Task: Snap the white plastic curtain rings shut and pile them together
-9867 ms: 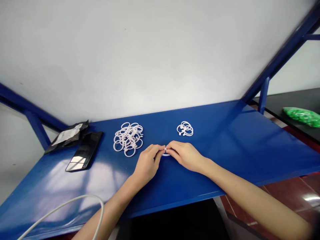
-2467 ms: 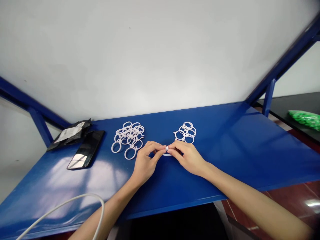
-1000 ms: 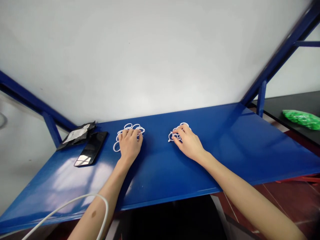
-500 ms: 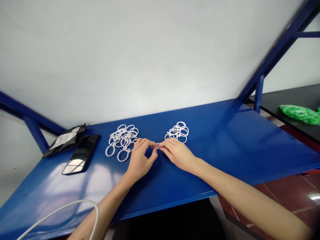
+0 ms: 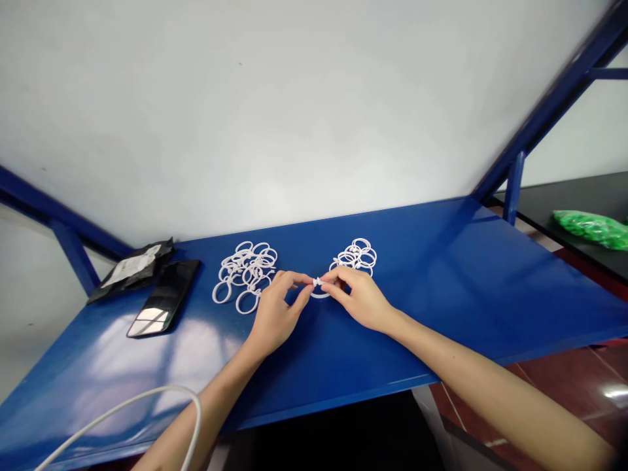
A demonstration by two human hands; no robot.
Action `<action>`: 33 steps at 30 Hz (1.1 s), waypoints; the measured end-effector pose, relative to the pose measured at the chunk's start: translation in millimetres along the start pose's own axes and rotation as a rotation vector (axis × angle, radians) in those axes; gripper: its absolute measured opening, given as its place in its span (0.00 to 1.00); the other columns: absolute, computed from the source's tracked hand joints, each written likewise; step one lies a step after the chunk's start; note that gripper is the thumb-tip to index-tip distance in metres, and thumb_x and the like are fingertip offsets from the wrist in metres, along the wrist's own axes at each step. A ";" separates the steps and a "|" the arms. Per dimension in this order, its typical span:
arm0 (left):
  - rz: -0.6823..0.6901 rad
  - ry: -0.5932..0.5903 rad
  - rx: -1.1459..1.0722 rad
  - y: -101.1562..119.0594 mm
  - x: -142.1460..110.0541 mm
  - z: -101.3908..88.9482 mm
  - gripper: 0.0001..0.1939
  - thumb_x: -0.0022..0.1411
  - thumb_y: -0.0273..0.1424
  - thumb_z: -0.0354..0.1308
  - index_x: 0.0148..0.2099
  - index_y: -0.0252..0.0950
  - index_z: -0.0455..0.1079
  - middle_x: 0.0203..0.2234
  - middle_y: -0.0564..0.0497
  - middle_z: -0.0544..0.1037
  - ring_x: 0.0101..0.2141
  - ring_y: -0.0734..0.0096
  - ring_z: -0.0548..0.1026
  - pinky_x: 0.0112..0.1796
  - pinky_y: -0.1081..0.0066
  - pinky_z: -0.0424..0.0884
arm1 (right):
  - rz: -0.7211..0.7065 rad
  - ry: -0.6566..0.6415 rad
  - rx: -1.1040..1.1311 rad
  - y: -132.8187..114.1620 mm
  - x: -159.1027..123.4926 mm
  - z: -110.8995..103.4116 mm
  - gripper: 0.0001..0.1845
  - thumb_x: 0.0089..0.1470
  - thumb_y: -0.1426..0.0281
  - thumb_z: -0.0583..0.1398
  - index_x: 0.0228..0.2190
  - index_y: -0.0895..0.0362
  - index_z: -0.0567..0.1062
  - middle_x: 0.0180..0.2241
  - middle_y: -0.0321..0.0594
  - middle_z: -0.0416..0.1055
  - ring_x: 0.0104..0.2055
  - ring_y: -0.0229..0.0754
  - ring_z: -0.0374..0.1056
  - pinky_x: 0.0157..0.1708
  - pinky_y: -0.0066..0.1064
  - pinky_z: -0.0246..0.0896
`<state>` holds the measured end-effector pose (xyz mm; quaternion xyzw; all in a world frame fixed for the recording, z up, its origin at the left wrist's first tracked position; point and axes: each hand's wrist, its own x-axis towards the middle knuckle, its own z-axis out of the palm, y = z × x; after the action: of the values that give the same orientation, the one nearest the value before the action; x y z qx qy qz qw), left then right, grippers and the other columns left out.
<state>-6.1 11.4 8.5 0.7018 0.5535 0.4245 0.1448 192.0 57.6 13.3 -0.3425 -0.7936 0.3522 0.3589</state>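
A white plastic ring (image 5: 318, 290) hangs between both my hands just above the blue table (image 5: 441, 275). My left hand (image 5: 275, 311) pinches its left end with thumb and forefinger. My right hand (image 5: 358, 297) pinches the right end the same way. To the left lies a bigger pile of white rings (image 5: 244, 275). A smaller pile of white rings (image 5: 359, 254) sits just behind my right hand.
A black phone (image 5: 164, 305) and a dark packet (image 5: 131, 268) lie at the table's left rear. A white cable (image 5: 122, 409) loops at the near left. A green bag (image 5: 593, 227) rests on a black table to the right. Blue frame struts rise on both sides.
One second ago my hands rested on the two piles, left on the bigger, right on the smaller. They have since come together at the centre with one ring pinched between them.
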 end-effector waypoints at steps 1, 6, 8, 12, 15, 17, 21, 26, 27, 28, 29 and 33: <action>-0.007 -0.009 -0.005 -0.8 -0.1 0.5 0.04 0.67 0.31 0.59 0.42 0.41 0.75 0.35 0.52 0.80 0.36 0.68 0.77 0.39 0.67 0.74 | 0.002 -0.003 0.007 -0.2 -0.1 0.0 0.06 0.66 0.68 0.60 0.38 0.55 0.77 0.33 0.36 0.77 0.32 0.38 0.70 0.32 0.28 0.63; 0.003 -0.043 -0.035 -1.1 -1.2 3.0 0.03 0.67 0.30 0.60 0.40 0.40 0.76 0.32 0.53 0.80 0.33 0.71 0.76 0.37 0.69 0.73 | -0.017 -0.035 0.005 1.4 -1.4 1.4 0.08 0.66 0.69 0.60 0.33 0.55 0.76 0.31 0.35 0.76 0.32 0.38 0.70 0.34 0.29 0.63; 0.026 -0.042 -0.046 -0.4 -2.5 4.0 0.03 0.66 0.29 0.60 0.39 0.40 0.75 0.31 0.53 0.79 0.32 0.71 0.76 0.36 0.69 0.74 | -0.037 -0.044 0.003 2.5 -2.4 1.8 0.08 0.65 0.70 0.60 0.32 0.55 0.76 0.32 0.35 0.76 0.33 0.38 0.71 0.35 0.29 0.63; 0.116 -0.002 -0.061 1.3 -7.3 5.0 0.04 0.67 0.29 0.60 0.38 0.40 0.75 0.31 0.52 0.80 0.33 0.70 0.77 0.36 0.69 0.74 | -0.108 -0.061 -0.015 3.2 -7.2 1.7 0.08 0.66 0.71 0.59 0.34 0.55 0.76 0.34 0.36 0.77 0.36 0.39 0.73 0.38 0.30 0.65; 0.217 0.034 -0.069 2.9 -10.9 4.7 0.03 0.67 0.28 0.60 0.39 0.40 0.75 0.32 0.51 0.81 0.34 0.68 0.77 0.36 0.67 0.74 | -0.169 -0.062 -0.045 3.6 -12.1 0.7 0.08 0.68 0.70 0.57 0.37 0.54 0.76 0.36 0.37 0.77 0.36 0.38 0.73 0.39 0.30 0.66; 0.266 0.029 -0.066 3.3 -11.6 4.7 0.03 0.68 0.28 0.60 0.40 0.41 0.75 0.32 0.51 0.81 0.34 0.68 0.77 0.35 0.67 0.74 | -0.198 -0.078 -0.081 4.6 -13.9 0.0 0.09 0.69 0.70 0.56 0.38 0.54 0.76 0.36 0.37 0.77 0.36 0.38 0.73 0.38 0.29 0.66; 0.309 -0.024 -0.011 -0.2 -6.8 4.8 0.04 0.69 0.30 0.58 0.39 0.41 0.74 0.31 0.52 0.81 0.32 0.68 0.76 0.34 0.67 0.74 | -0.180 -0.105 -0.174 5.9 -11.7 0.5 0.10 0.70 0.68 0.55 0.38 0.54 0.76 0.36 0.37 0.77 0.36 0.39 0.74 0.37 0.30 0.66; 0.267 0.011 0.346 -20.9 9.8 -7.5 0.07 0.70 0.33 0.57 0.45 0.41 0.75 0.39 0.48 0.82 0.42 0.60 0.76 0.46 0.59 0.71 | -0.162 -0.030 -0.359 7.8 -3.9 -0.1 0.09 0.69 0.66 0.57 0.39 0.54 0.76 0.38 0.38 0.78 0.39 0.41 0.75 0.38 0.31 0.67; 0.213 0.092 0.460 -27.6 13.2 -12.8 0.08 0.70 0.33 0.56 0.46 0.41 0.75 0.41 0.47 0.81 0.44 0.57 0.75 0.48 0.57 0.69 | -0.164 0.005 -0.397 9.4 -2.5 -2.2 0.08 0.69 0.65 0.58 0.39 0.54 0.76 0.38 0.38 0.78 0.39 0.41 0.75 0.38 0.31 0.67; 0.123 0.164 0.578 -34.6 16.1 -18.6 0.10 0.69 0.33 0.55 0.49 0.40 0.75 0.44 0.44 0.80 0.47 0.53 0.74 0.48 0.55 0.67 | -0.157 0.041 -0.437 11.3 -1.1 -5.1 0.08 0.68 0.65 0.58 0.39 0.54 0.76 0.39 0.39 0.77 0.39 0.42 0.75 0.38 0.31 0.67; 0.032 0.223 0.686 -41.5 18.3 -24.6 0.13 0.68 0.34 0.55 0.51 0.39 0.74 0.47 0.41 0.79 0.48 0.48 0.73 0.48 0.53 0.66 | -0.138 0.077 -0.478 13.6 0.3 -8.7 0.08 0.68 0.66 0.58 0.40 0.54 0.76 0.40 0.39 0.77 0.40 0.42 0.75 0.37 0.31 0.67; -0.151 0.174 0.874 -61.4 21.0 -42.7 0.14 0.67 0.35 0.54 0.50 0.37 0.75 0.45 0.38 0.80 0.46 0.44 0.71 0.41 0.54 0.64 | 0.000 0.134 -0.609 21.6 5.0 -23.0 0.07 0.67 0.68 0.58 0.43 0.54 0.76 0.45 0.43 0.74 0.41 0.45 0.74 0.34 0.34 0.70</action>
<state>-78.0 40.1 1.8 0.6164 0.7406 0.1967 -0.1816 214.4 80.0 8.9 -0.4567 -0.8373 0.0751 0.2912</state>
